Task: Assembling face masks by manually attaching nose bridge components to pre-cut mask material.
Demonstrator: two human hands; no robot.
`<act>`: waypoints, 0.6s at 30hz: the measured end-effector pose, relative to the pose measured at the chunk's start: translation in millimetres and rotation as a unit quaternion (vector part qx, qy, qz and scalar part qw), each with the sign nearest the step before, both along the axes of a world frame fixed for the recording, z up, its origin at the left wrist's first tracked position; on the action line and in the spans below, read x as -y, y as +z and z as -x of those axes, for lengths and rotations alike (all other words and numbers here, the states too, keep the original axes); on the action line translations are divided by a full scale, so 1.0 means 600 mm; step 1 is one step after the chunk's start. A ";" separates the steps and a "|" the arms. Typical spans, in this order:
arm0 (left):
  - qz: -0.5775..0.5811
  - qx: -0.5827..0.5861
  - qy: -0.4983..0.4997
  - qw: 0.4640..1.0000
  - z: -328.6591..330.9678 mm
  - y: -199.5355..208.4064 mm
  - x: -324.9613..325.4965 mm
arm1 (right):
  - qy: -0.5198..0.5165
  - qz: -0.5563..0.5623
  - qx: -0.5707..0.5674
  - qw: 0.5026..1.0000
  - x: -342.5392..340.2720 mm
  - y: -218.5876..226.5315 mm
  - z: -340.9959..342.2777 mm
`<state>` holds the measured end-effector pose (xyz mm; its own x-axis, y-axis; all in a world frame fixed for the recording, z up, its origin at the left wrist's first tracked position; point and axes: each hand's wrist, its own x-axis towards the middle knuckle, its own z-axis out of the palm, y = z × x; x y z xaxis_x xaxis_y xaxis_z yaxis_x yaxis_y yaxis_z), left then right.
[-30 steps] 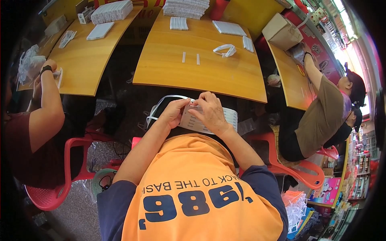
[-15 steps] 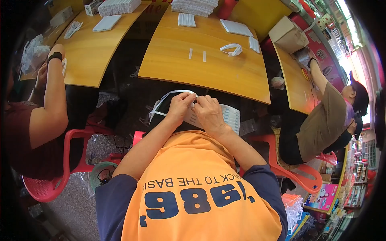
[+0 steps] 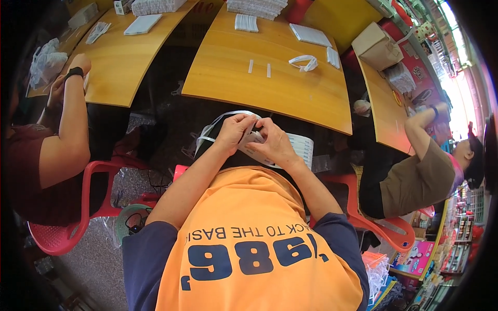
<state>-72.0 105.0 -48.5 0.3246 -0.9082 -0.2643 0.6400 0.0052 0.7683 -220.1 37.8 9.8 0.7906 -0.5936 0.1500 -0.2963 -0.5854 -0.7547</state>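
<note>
My left hand [image 3: 234,136] pinches a narrow white band [image 3: 220,118] above my lap. The band runs off in a loose loop to the left of that hand. Close beside it, my right hand [image 3: 275,145] is closed with thumb and forefinger curled together. A small pale piece shows between the two hands, too small to make out. Under my right hand lies a white sheet with rows of printed labels [image 3: 302,147], its right part uncovered.
Ahead stands a yellow table [image 3: 270,90] with two short white strips [image 3: 268,70], a looped white band bundle [image 3: 304,63] and white stacks [image 3: 258,8]. Co-workers sit at side tables, left [image 3: 52,150] and right [image 3: 420,176]. A red chair [image 3: 96,192] stands at left.
My fingers have shifted, opening a gap between my hands where the pale piece shows. The right co-worker's arm has drawn back from a white stack. The view has shifted slightly.
</note>
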 end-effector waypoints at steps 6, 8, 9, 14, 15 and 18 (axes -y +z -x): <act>-0.024 0.275 0.036 0.961 0.006 0.007 -0.001 | 0.070 -0.018 -0.231 0.970 0.014 0.021 -0.017; -0.021 0.420 0.054 0.905 0.004 0.012 -0.003 | 0.107 0.009 -0.232 0.967 0.024 -0.003 -0.022; -0.022 0.421 0.053 0.905 0.007 0.016 -0.004 | 0.107 0.008 -0.232 0.967 0.029 -0.010 -0.023; -0.057 0.480 0.016 0.875 0.000 0.020 -0.005 | 0.104 -0.113 -0.221 0.963 0.045 -0.025 -0.019; -0.058 0.480 0.015 0.875 0.001 0.018 -0.006 | 0.103 -0.114 -0.221 0.963 0.047 -0.032 -0.016; -0.059 0.521 -0.014 0.852 0.005 0.008 -0.007 | 0.085 -0.198 -0.163 0.963 0.052 -0.037 -0.014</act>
